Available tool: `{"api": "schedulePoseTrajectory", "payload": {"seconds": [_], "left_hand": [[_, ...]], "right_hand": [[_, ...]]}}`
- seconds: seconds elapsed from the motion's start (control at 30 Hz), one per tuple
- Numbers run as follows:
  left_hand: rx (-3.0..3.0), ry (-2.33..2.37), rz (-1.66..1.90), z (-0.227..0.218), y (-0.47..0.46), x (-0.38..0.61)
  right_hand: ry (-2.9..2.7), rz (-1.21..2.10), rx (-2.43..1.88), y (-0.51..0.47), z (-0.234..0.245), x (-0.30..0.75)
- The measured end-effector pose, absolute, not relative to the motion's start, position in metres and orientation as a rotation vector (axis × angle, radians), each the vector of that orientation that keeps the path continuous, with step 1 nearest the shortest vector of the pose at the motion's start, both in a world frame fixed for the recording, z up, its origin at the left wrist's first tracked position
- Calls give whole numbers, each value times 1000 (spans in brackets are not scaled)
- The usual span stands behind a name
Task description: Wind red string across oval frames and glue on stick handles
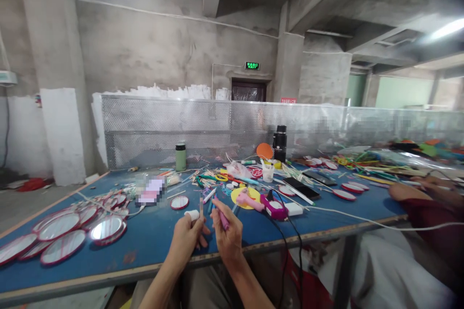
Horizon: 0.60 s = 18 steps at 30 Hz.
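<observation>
Near the table's front edge, my left hand [185,239] pinches a thin flat tan stick [201,206] that points upward. Something white [192,214] sits at its index finger; I cannot tell whether it is a wrap or a held piece. Close by on the right, my right hand [229,235] is closed around a purple-pink rod-like piece [224,220], partly hidden by the fingers. A white-and-purple pen-like piece [209,196] lies just beyond the hands. A pink-and-magenta glue gun [273,208] rests to the right, partly over a yellow disc [237,198].
Several round red-rimmed mirrors [63,247] are spread at the left. A phone [151,191], a green bottle [180,157] and a black flask [280,144] stand or lie farther back. Dark cables [297,246] hang over the front edge. Another person's arm [406,198] is at the right.
</observation>
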<state>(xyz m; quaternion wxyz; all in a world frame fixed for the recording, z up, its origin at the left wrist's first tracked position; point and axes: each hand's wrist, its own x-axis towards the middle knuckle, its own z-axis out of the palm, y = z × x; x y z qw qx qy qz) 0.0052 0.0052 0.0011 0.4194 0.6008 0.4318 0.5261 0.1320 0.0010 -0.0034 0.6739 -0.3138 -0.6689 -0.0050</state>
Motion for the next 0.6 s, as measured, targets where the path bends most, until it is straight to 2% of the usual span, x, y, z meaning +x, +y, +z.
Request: {"api": "schedulePoseTrajectory", "payload": {"seconds": [0.17, 0.47, 0.6], "left_hand": [[1493, 1084, 1325, -2, 7, 5], [1500, 1010, 1324, -3, 9, 3], [1466, 968, 1346, -4, 7, 3]], "right_hand": [[-1480, 0, -686, 2, 0, 132], [-1329, 470, -709, 6, 6, 137], [-1409, 484, -655, 8, 12, 138]]}}
